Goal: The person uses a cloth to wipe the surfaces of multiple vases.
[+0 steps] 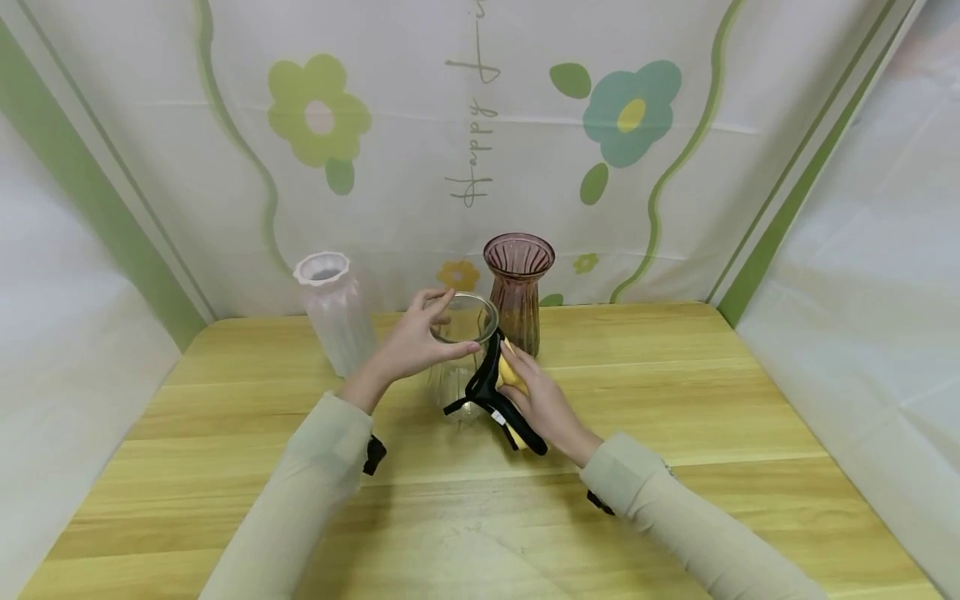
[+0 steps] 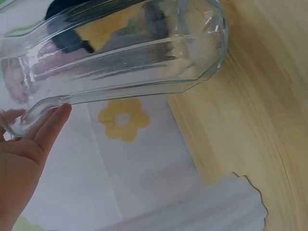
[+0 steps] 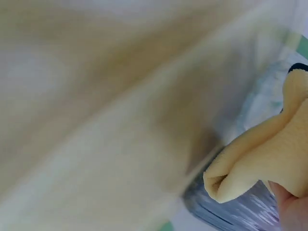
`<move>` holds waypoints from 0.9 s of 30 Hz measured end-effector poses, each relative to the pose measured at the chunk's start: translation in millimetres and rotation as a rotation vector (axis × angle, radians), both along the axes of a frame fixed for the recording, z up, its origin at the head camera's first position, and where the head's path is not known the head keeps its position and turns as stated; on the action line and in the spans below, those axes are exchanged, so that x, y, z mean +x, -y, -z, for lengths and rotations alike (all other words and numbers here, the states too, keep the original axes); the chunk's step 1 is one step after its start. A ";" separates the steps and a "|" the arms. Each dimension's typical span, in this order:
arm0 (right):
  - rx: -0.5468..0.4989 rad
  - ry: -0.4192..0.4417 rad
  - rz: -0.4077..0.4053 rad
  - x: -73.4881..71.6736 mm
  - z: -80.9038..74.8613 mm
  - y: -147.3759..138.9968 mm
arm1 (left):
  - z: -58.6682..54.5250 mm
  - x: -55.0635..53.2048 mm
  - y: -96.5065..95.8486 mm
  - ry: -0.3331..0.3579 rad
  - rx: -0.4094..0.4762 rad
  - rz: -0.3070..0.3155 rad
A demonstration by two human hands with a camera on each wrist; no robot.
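Glass vase (image 1: 447, 385), gripped at the neck by the left hand (image 1: 416, 342), presumably for steadiness! Right hand (image 1: 542, 402) pinches the bunched yellow-and-black cloth (image 1: 486, 377) at its four o'clock, likely for control; purple vase (image 1: 517, 304) at one o'clock, white vase (image 1: 337, 321) at ten.

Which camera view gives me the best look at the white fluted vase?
The head view: it shows the white fluted vase with its scalloped rim and most of its body. The left wrist view catches only its lower part, cut off by the frame; the right wrist view shows none of it.
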State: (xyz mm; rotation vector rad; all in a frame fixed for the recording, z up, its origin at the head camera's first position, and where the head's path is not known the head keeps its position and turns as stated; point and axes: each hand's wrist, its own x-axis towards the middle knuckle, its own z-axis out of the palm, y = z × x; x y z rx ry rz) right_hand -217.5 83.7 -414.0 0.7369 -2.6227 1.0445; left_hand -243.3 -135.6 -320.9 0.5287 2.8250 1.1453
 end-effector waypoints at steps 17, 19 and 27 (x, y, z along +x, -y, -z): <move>-0.005 -0.009 0.012 0.1 -8.0 8.3 | 3.1 2.4 3.6 0.010 -0.017 0.065; 0.009 -0.007 0.010 -0.2 -4.5 6.9 | 3.5 2.7 2.4 0.029 -0.011 0.044; 0.109 0.106 0.021 2.2 7.7 0.1 | 5.2 3.3 -1.8 0.071 0.010 -0.028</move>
